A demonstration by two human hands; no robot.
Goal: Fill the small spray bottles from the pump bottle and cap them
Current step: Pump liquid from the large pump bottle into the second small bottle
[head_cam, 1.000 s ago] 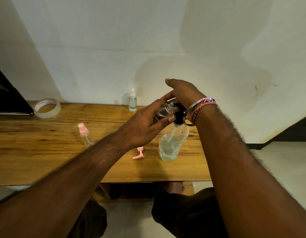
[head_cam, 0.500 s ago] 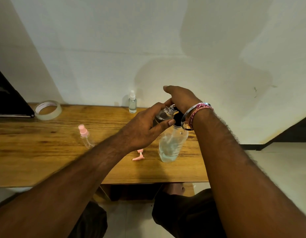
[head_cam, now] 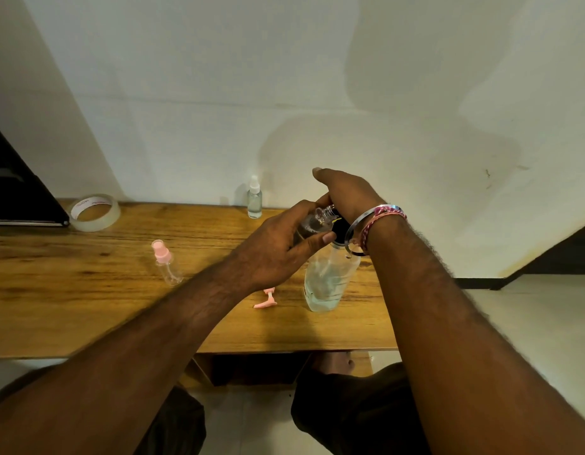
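Filling | left hand [head_cam: 278, 254] fingers grip uncapped spray bottle [head_cam: 314, 221] at pump bottle [head_cam: 327, 280] nozzle, centre worktop [head_cam: 55, 290] | right hand [head_cam: 343, 192] presses pump | pink cap [head_cam: 266, 298] loose | far bottle [head_cam: 254, 200] capped | pink-topped bottle [head_cam: 166, 262] seemingly empty

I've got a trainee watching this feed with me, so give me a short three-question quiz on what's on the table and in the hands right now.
1. True or false: the small open bottle in the left hand has its spray top fitted.
2. Which hand rests on top of the pump bottle? A) left B) right C) neither
3. What pink part lies loose on the table just left of the pump bottle's base?

Key:
1. False; its neck is bare and held at the pump.
2. B; the right hand covers the black pump head.
3. The pink spray top.
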